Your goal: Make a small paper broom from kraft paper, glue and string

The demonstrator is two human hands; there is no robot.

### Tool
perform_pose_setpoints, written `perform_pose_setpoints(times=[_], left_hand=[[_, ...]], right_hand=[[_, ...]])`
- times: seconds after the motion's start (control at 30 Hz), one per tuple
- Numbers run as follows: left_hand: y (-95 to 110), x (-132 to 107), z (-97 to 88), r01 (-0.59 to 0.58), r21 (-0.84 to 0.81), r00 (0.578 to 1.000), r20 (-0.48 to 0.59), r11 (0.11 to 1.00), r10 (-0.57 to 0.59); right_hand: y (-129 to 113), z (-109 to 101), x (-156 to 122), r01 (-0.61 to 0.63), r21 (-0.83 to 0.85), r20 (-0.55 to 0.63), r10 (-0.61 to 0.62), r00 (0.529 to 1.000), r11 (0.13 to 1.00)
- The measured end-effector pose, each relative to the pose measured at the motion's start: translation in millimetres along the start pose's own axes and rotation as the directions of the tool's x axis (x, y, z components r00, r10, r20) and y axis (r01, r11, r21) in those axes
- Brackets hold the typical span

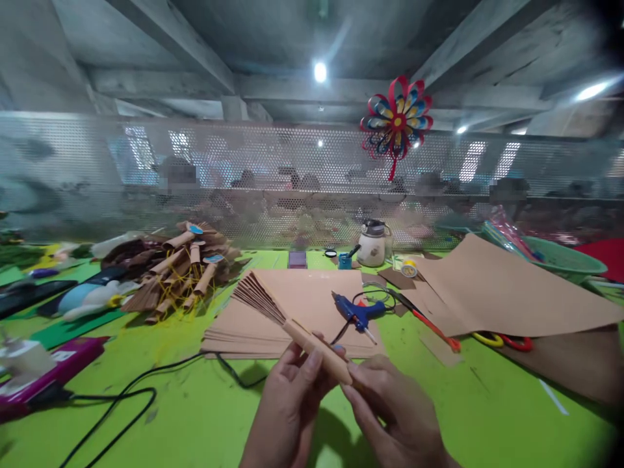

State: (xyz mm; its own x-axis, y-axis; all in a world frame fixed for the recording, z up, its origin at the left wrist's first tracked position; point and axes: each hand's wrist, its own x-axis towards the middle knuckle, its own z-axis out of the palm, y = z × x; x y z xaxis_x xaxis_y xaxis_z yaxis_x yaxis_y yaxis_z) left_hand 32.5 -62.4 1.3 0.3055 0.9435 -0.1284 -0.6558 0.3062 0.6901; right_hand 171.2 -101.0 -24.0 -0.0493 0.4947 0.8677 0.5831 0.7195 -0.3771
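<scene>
1. Here, my left hand [292, 393] and right hand [402, 396] clamp one paper fan [296, 331] over the table [205, 422].
2. One glue gun [358, 313] lies on paper sheets [307, 292].
3. One basket [575, 258] holds plastic wrap [507, 233].

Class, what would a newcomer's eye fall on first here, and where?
Probably the red-rimmed flower decoration, high right of centre, by the perforated screen's top edge. Next, at lower centre, the left hand and right hand hold a pleated brown paper piece. The blue glue gun lies just beyond, mostly on stacked brown paper.
</scene>
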Motion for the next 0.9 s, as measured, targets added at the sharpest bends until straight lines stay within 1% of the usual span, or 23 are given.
perform_pose_setpoints(times=[0.2, 0.27, 0.37, 0.43, 0.5, 0.67, 0.73, 0.9], left_hand=[[7, 17, 0.9, -0.025, 0.034, 0.997, -0.068, 0.999, 0.027], [8, 23, -0.8, -0.023, 0.046, 0.997, -0.076, 0.999, 0.026], [11, 30, -2.1, -0.014, 0.061, 0.999, -0.047, 0.998, 0.017], [13, 33, -1.3, -0.001, 0.076, 1.0, -0.016, 0.997, 0.002], [16, 35, -0.1, 0.012, 0.088, 1.0, 0.013, 0.996, -0.013], [16, 40, -1.2, 0.053, 0.081, 0.996, 0.066, 0.995, -0.059], [13, 42, -2.9, 0.068, 0.063, 0.996, 0.056, 0.996, -0.071], [6, 48, -7.7, 0.069, 0.037, 0.998, -0.015, 0.997, -0.068]], right_hand=[[14, 11, 16, -0.03, 0.062, -0.024, 0.032, 0.999, 0.998], [18, 14, 20, -0.092, 0.102, 0.016, 0.09, 0.996, 0.991], [22, 17, 23, -0.224, 0.141, 0.085, 0.214, 0.973, 0.964], [23, 18, 24, -0.274, 0.151, 0.077, 0.265, 0.961, 0.95], [25, 19, 24, -0.294, 0.152, 0.068, 0.286, 0.956, 0.944], [32, 18, 24, -0.302, 0.128, 0.104, 0.29, 0.951, 0.945], [35, 19, 23, -0.303, 0.12, 0.097, 0.293, 0.951, 0.945], [41, 26, 18, -0.337, 0.133, 0.088, 0.327, 0.941, 0.932]])
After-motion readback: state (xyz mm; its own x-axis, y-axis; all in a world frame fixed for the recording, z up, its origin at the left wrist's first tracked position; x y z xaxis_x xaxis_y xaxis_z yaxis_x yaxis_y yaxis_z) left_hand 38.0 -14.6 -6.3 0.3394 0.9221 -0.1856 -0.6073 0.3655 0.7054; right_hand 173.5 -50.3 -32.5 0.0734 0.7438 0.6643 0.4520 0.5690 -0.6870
